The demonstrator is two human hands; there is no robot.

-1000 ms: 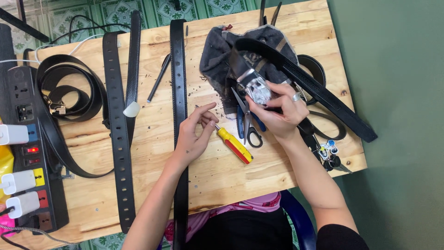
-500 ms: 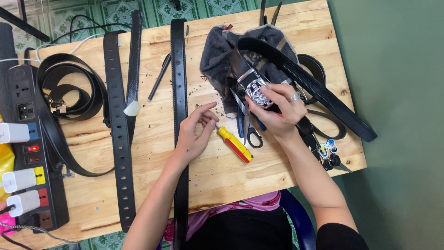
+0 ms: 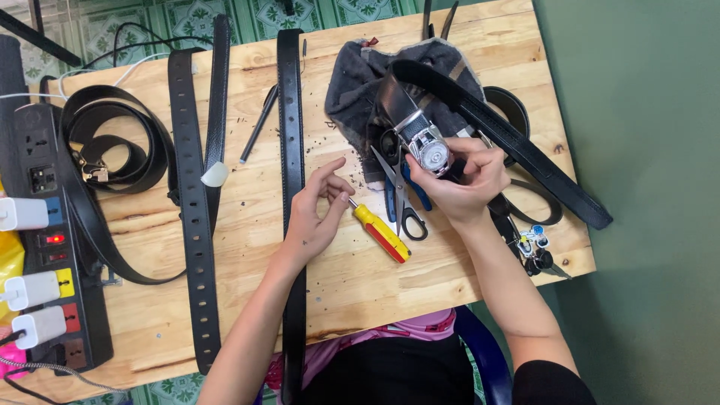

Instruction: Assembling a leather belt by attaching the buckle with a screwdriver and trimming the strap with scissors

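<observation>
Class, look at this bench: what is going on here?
A person sits at a wooden table strewn with black belts. The right hand holds a silver belt buckle on a black belt. The left hand touches the tip of a yellow-and-red screwdriver lying beside scissors.

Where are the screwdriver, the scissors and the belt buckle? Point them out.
screwdriver [image 3: 382,234]: head view, on its yellow and red handle.
scissors [image 3: 412,220]: head view, on a black handle loop.
belt buckle [image 3: 430,152]: head view, on its round silver face.
</observation>
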